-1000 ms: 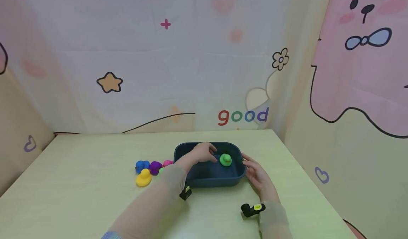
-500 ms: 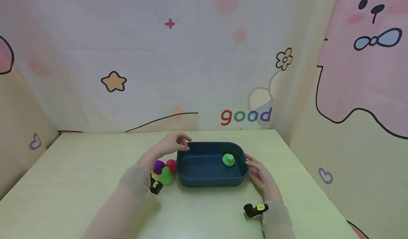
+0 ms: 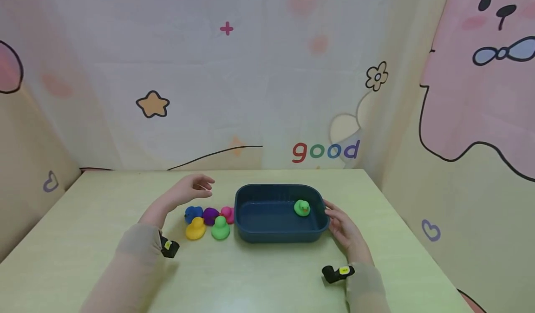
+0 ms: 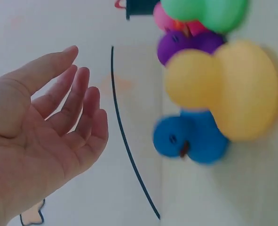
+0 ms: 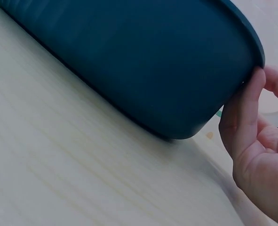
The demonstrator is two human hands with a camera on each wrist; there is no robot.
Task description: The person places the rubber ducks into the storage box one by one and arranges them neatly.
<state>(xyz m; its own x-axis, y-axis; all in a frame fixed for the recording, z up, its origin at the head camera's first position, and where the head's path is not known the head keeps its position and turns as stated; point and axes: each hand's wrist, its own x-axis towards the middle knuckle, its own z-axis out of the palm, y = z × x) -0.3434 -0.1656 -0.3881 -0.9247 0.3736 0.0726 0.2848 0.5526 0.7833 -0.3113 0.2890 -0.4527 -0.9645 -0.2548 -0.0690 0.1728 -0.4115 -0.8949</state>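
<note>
Grip: your left hand [image 3: 188,189] is hovering empty, fingers loosely curved; your right hand [image 3: 345,229] is touching the bin [image 3: 277,237] | five ducks [image 3: 211,217] are sitting left of it, one duck [image 3: 302,208] inside | probably light, squeezable; you're best pinching bodies.

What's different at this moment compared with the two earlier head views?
The left hand moved left, from over the dark blue bin to near the blue duck outside, holding nothing. No grasp or release shows. The right hand stays touching the bin's right end, and the green duck stays inside.
</note>
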